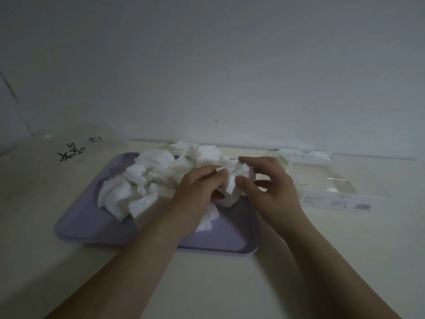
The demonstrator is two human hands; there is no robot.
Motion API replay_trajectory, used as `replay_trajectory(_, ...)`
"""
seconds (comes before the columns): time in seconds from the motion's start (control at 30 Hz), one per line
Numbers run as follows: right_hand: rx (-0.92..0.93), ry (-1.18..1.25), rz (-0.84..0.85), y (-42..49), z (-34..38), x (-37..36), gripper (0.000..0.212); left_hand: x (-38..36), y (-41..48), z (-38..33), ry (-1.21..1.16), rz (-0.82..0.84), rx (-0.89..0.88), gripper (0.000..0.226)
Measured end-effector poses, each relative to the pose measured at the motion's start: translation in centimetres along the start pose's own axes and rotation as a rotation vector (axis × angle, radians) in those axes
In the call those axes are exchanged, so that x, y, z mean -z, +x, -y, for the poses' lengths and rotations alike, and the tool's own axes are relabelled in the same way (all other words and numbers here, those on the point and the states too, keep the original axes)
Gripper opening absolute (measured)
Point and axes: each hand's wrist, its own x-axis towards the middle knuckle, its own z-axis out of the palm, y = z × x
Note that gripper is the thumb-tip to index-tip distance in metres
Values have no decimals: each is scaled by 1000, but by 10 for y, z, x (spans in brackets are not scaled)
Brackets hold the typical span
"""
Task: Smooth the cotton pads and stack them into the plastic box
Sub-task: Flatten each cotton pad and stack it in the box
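**Both hands on one crumpled pad, above the tray**

At the upper left of the frame I see some black marks (71, 151) on the pale table (207, 284); they are too blurred for me to read.

Right of them sits the purple tray (92, 226), and its near right corner points at the bottom of the frame. The pile of cotton pads (147, 176) lies on the tray. Its long axis runs from the lower left up to the upper right, and its far end spills over the tray's back rim. The pads are rumpled, and I cannot count them in this dim light.

The left hand (197, 192) is at the centre of the frame with its fingers curled, pinching the left edge of the crumpled cotton pad (234, 180). The pad is bunched between the two hands, so I can make out no clear long axis; one flap hangs down toward the tray. The left wrist covers part of another pad on the tray.

The right hand (271, 187) grips the pad from the other side. Its thumb is on the front and its forefinger arches over the top, while the other fingers are loosely bent behind.

The clear plastic box (322, 173) is at the right edge, well apart from the hands. I can barely trace its walls, and I cannot tell whether anything lies in it. Just in front of it is a pale label (335, 200) with print I cannot read.
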Motion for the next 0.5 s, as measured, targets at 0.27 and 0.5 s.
replay_trajectory(0.27, 259, -151, 3, -4, 4, -5, 20, 4, -12, -4, -165, 30, 42, 19)
replay_trajectory(0.5, 76, -38, -88, -7, 15, -4, 15, 4, -13, -7, -192, 30, 61, 20)
